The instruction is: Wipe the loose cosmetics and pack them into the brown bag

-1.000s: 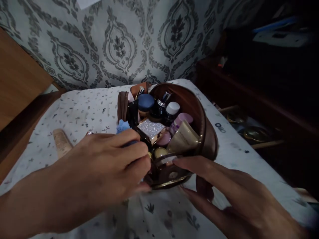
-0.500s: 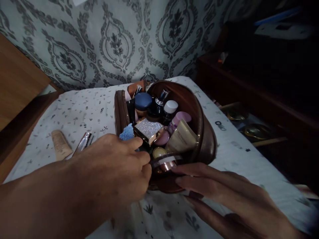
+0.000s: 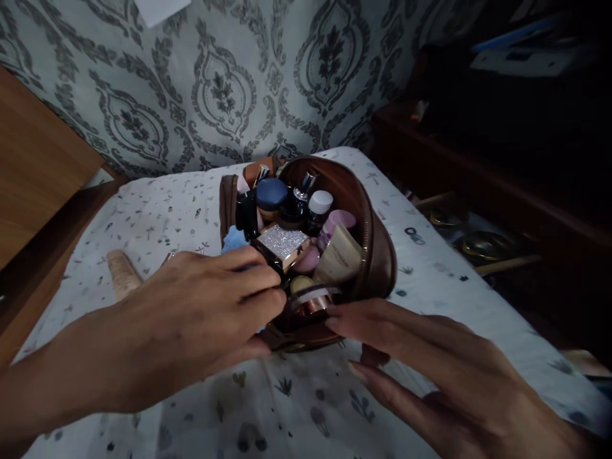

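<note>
A brown zippered bag [image 3: 381,255] sits open on a white printed cloth [image 3: 157,207], packed with cosmetics: a glittering silver compact [image 3: 284,243], a blue-lidded jar [image 3: 271,192], a white-capped bottle [image 3: 320,203] and a gold-toned tube [image 3: 339,258]. A person's left hand [image 3: 205,312] curls over the bag's near left side, its fingertips hidden, so what it grips cannot be told. The right hand [image 3: 444,370] touches the near edge beside a round container [image 3: 313,303], thumb apart from the fingers. A beige tube [image 3: 122,273] lies on the cloth, partly behind the left wrist. Small grey plant motifs dot the cloth, which runs back to a backdrop [image 3: 224,95] of grey damask pattern. A wooden panel [image 3: 38,159] stands at left; at right, dark reddish furniture [image 3: 401,146] sinks into shadow, a blue-and-white object [image 3: 526,57] above it
</note>
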`<state>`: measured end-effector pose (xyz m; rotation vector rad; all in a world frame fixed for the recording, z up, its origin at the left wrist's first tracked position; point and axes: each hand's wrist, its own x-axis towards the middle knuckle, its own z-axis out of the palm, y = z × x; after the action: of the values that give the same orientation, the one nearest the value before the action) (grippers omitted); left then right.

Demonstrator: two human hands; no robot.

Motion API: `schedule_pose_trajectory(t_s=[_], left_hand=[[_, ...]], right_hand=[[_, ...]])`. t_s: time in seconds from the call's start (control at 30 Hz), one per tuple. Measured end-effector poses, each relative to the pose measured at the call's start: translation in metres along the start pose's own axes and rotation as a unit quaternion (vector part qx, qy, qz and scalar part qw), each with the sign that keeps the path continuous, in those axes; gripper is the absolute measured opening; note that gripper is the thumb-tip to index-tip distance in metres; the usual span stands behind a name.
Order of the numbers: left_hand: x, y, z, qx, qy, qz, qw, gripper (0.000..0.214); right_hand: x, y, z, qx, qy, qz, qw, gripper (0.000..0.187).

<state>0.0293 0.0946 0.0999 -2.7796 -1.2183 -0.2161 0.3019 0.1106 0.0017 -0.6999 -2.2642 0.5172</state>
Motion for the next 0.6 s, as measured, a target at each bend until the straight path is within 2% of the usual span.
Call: schedule_pose_trajectory(t_s=[0.07, 0.1, 0.27, 0.33, 0.4, 0.5, 0.6], left_hand=[[-0.003, 0.001, -0.003, -0.002, -0.02, 0.024, 1.0, 0.023], [-0.005, 0.002, -0.003, -0.008, -0.006, 0.024, 1.0, 0.021], [-0.015, 0.013, 0.008, -0.059, 0.131, -0.006, 0.99, 0.009], [-0.019, 0.016, 0.017, -0.067, 0.167, 0.0, 0.984, 0.01], [-0.024, 0.017, 0.025, -0.062, 0.192, -0.001, 0.98, 0.014], [-0.029, 0.019, 0.032, -0.041, 0.206, -0.009, 0.978, 0.019], [-0.03, 0.02, 0.033, -0.028, 0.223, -0.002, 0.974, 0.017]], right_hand=[[0.002, -0.001, -0.002, -0.007, 0.004, 0.006, 1.0, 0.042], [0.004, -0.002, -0.003, -0.012, 0.008, 0.006, 1.0, 0.043], [0.025, -0.008, -0.017, -0.032, 0.042, -0.027, 0.998, 0.035], [0.042, -0.011, -0.027, -0.058, 0.06, -0.043, 0.996, 0.026], [0.064, -0.013, -0.038, -0.101, 0.054, -0.055, 0.992, 0.021], [0.106, -0.012, -0.043, -0.198, -0.042, -0.071, 0.977, 0.019], [0.145, -0.005, -0.032, -0.293, -0.182, -0.125, 0.93, 0.012]])
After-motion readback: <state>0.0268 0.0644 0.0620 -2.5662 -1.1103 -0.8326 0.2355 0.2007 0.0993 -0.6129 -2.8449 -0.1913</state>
